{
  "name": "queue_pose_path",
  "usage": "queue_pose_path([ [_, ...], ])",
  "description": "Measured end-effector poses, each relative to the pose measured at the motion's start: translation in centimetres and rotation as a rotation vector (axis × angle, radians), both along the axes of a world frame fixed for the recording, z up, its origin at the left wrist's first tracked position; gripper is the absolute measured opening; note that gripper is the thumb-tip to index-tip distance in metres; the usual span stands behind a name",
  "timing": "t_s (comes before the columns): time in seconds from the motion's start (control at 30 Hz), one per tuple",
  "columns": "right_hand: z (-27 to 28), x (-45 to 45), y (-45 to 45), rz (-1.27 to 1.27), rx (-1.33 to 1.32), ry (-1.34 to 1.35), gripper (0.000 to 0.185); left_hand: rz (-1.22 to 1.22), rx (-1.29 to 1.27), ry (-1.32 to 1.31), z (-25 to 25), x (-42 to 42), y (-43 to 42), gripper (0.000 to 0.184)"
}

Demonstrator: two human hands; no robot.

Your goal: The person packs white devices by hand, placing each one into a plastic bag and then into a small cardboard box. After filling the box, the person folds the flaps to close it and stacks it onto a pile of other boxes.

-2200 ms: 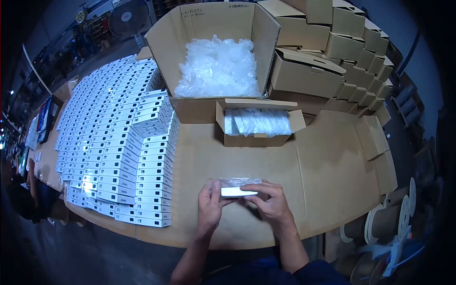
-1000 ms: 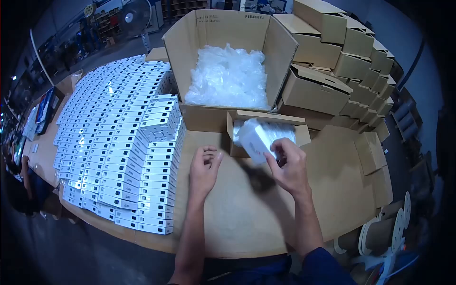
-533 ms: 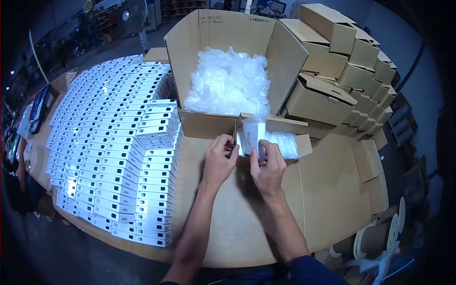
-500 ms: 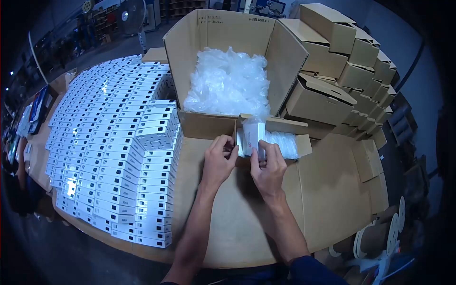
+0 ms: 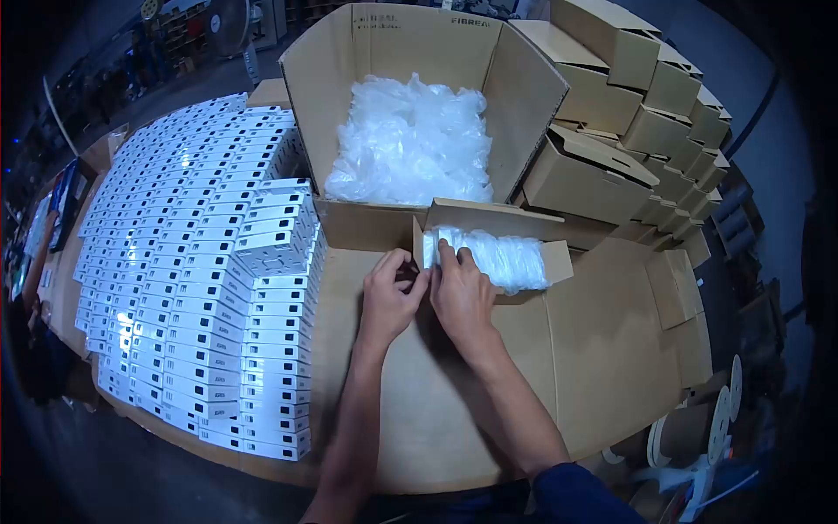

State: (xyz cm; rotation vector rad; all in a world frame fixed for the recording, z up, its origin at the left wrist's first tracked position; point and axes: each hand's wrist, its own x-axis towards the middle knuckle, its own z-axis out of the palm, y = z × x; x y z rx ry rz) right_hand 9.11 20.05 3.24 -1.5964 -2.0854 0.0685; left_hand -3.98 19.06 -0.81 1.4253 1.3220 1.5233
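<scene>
In the head view a small open carton (image 5: pixel 502 211) stands at the middle of the table, holding a row of clear-plastic-wrapped packs (image 5: pixel 515 260). My left hand (image 5: pixel 393 293) is at the carton's left end, its fingers curled and closed around the near corner. My right hand (image 5: pixel 461 288) reaches over the front wall, index and middle fingers stretched onto the leftmost packs. Its thumb is partly hidden beside the left hand. Behind the carton, a large open box (image 5: pixel 305 109) contains a heap of crumpled clear plastic bags (image 5: pixel 415 144).
Stacked white boxes (image 5: pixel 183 271) with black squares cover the left side of the table (image 5: pixel 419 410). Folded brown cartons (image 5: pixel 594 170) are piled at the back right. Cable reels (image 5: pixel 685 437) stand below the right edge. Another person's arm (image 5: pixel 37 266) shows at far left.
The white, plastic-wrapped box held upright in my right hand has gone down into the carton's left end. My right hand has moved left and its fingers have straightened. The view has shifted slightly.
</scene>
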Motion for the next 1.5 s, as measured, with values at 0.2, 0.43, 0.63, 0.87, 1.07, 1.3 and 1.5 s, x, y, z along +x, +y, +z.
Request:
queue_pose_path([
  [0.2, -0.9, 2.1, -1.4, 0.172, 0.106, -0.251, 0.068, -0.075, -0.010, -0.003, 0.6, -0.5, 0.0, 0.020],
  [0.43, -1.3, 2.3, -0.4, 0.214, -0.124, -0.294, 0.085, -0.061, -0.121, -0.028, 0.2, -0.4, 0.2, 0.019],
  [0.63, -1.7, 5.6, -2.9, 0.196, 0.254, 0.090, 0.064, 0.075, -0.102, 0.249, 0.4, 0.4, 0.1, 0.025],
  [0.87, -7.0, 15.0, -0.8, -0.398, -0.094, 1.237, 0.038, 0.168, -0.070, 0.321, 0.7, 1.8, 0.2, 0.026],
  [1.07, -5.7, 17.6, 3.3, -0.288, -0.236, 1.061, 0.046, 0.156, -0.108, 0.386, 0.9, 1.4, -0.8, 0.026],
  [1.3, -6.4, 20.1, -4.5, -0.248, -0.327, 1.113, 0.047, 0.061, -0.103, 0.209, 5.8, -1.2, -6.2, 0.048],
  [1.5, -4.2, 19.7, -9.5, -0.330, -0.454, 1.071, 0.045, -0.564, -0.416, 0.253, 4.9, -4.6, 1.6, 0.036],
])
